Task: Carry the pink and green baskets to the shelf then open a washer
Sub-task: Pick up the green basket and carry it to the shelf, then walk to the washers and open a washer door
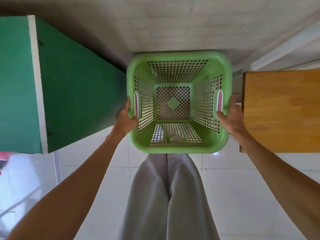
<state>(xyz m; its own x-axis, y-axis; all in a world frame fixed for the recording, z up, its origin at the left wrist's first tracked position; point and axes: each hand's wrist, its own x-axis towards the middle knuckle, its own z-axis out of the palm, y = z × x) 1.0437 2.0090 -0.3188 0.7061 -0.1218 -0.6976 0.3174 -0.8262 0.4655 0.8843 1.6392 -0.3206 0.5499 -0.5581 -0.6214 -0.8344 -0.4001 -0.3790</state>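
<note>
We hold the green basket (177, 103) out in front of us at arm's length, its open mouth facing up toward us and nothing inside it. Our left hand (125, 116) is clamped on the left rim beside the slotted handle, thumb hooked over the edge, and our right hand (229, 116) grips the right rim the same way, so the basket hangs level between the two, neither hand nearer than the other. It sits squarely ahead of us, in the gap between the green cabinet (74, 94) on our left and the wooden surface (284, 110) on our right, with its far edge close to the pale wall (173, 28). Whether it already rests on something below we cannot tell. The pink basket is not in view, nor is any washer. We judge that the coming move runs straight forward or down along that gap, both hands working evenly.
</note>
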